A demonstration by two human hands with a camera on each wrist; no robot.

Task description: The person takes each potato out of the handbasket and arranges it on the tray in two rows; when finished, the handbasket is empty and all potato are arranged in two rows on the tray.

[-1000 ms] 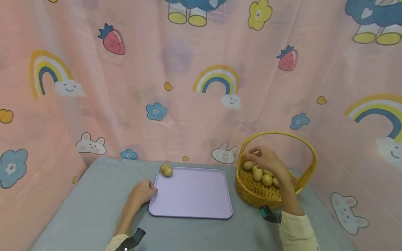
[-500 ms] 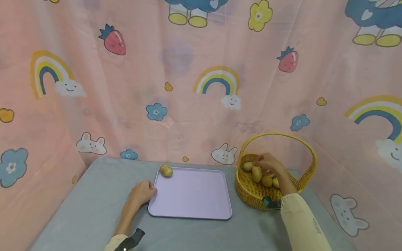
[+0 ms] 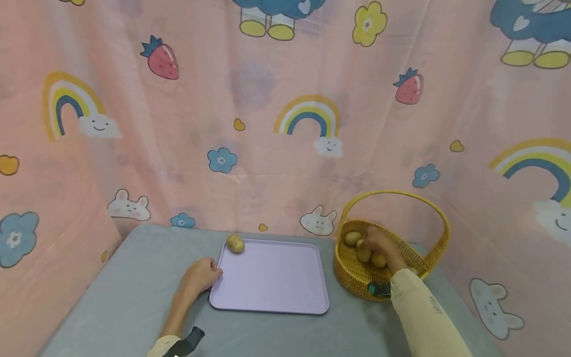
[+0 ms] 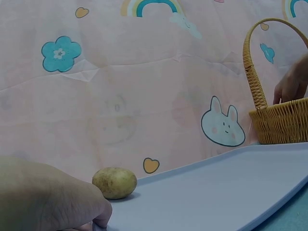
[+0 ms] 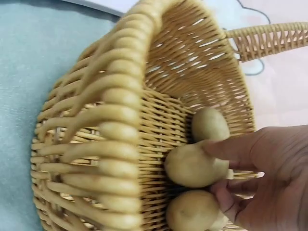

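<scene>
Grey cloth [image 3: 267, 337] spreads in front of and under a lilac tray [image 3: 276, 280], whose left rim the left hand [image 3: 199, 275] pinches, fingers curled. Right of the tray stands a yellow wicker basket [image 3: 349, 278]; inside, the right hand [image 3: 381, 244] pinches a potato [image 5: 190, 166] between thumb and fingers, other potatoes [image 5: 210, 126] just beside it. One lone potato [image 3: 235, 244] sits at the tray's far left corner. Beyond the tray hangs a pink printed curtain [image 3: 267, 193].

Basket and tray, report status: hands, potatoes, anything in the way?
Right hand in basket, gripping a potato. Left hand holding left edge of tray. Lone potato on its far-left corner. Possible snag: basket handle arching above.
</scene>
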